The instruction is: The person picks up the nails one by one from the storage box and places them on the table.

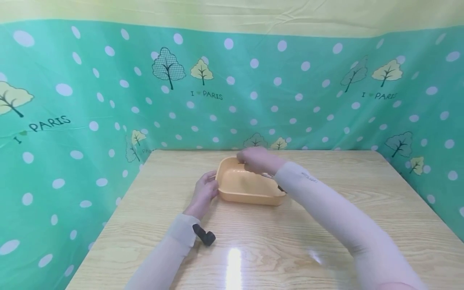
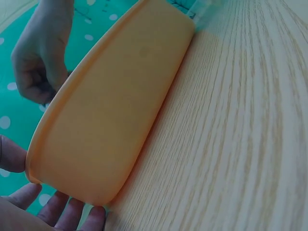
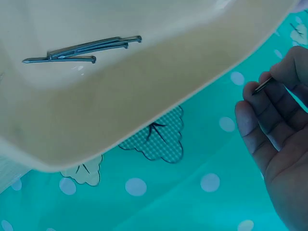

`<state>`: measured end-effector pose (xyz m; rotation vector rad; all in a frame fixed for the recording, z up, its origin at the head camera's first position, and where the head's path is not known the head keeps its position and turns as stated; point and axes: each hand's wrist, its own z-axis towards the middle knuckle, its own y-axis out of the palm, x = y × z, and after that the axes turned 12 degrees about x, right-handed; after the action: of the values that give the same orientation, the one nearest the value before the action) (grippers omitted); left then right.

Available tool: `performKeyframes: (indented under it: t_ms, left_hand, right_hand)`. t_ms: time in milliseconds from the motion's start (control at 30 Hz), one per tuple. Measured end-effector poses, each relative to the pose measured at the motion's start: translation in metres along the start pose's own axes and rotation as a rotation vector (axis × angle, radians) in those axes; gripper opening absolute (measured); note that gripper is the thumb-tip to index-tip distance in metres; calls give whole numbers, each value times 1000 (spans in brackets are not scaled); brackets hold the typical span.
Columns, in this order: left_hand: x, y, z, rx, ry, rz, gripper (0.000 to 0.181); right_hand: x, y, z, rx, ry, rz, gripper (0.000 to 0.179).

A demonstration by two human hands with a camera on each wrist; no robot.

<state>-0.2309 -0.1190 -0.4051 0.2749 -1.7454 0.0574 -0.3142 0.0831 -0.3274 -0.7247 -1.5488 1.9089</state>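
A shallow orange plastic tray (image 1: 250, 199) rests on the table. My left hand (image 1: 204, 193) holds its left end, with the thumb at the rim and the other fingers against the outer wall. Over the tray's far left side is my right hand (image 1: 259, 159). In the right wrist view it pinches a thin metal nail (image 3: 263, 85) between thumb and fingertips; most of that nail is hidden. Several more nails (image 3: 86, 50) lie together on the tray's floor, and the right forearm partly covers them in the head view.
The wooden table (image 1: 232, 229) reaches back to a green dotted curtain (image 1: 253, 96), which also hangs along both sides. A black wrist strap piece (image 1: 205, 235) sticks out from the left sleeve. Light glares off the tabletop near the front.
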Motion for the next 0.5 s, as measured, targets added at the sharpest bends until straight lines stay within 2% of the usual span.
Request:
performKeyframes:
  t_ms: [100,267,500]
  left_hand:
    - [4,0,-3,-18,-10,12,59]
    - [-9,-2,11,-3,-10,-2,59]
    - [-12,0,11,28,10,12,56]
  right_hand:
    - [0,-8,-11,42,-18,3,18]
    - [2,-15,-27,81,-38,10,19]
    - [6,-16,-50,154,-86,23,22]
